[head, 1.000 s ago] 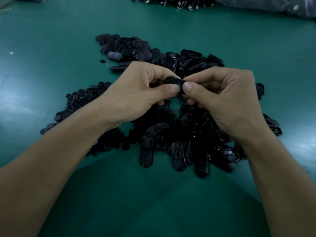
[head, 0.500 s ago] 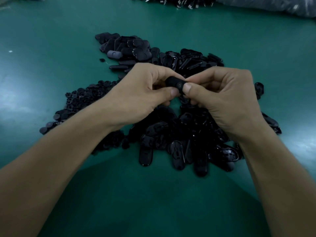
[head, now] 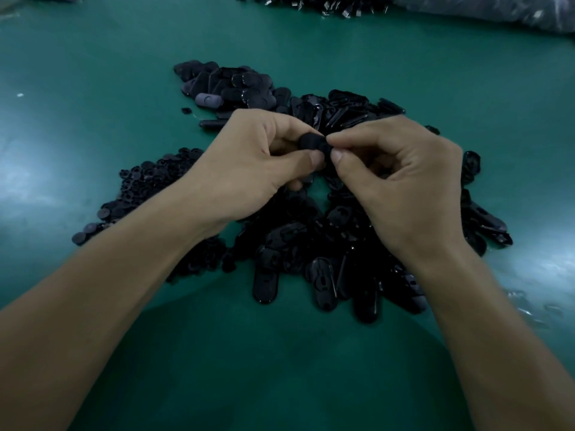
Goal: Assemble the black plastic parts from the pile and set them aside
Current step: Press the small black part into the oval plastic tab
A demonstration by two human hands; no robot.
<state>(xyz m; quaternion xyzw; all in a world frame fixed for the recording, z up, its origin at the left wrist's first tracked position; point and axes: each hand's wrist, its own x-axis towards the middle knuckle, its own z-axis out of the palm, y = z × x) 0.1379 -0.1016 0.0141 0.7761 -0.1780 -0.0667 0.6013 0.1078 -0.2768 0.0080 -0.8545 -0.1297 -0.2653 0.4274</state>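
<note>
Single view: head-worn wide-angle camera, looking forward and steeply down onto green table (head: 93, 73). Close range. Forearms enter from bottom corners, large in the near field, and converge at frame centre. Left hand (head: 249, 163) and right hand (head: 404, 181) meet mid-frame on small black plastic part (head: 312, 143). Pile of black plastic parts (head: 326, 244) sits beneath and around hands, centred. Far side of table runs along top border, where second heap of parts (head: 311, 1) and grey plastic bag (head: 497, 10) are cut off by frame edge.
</note>
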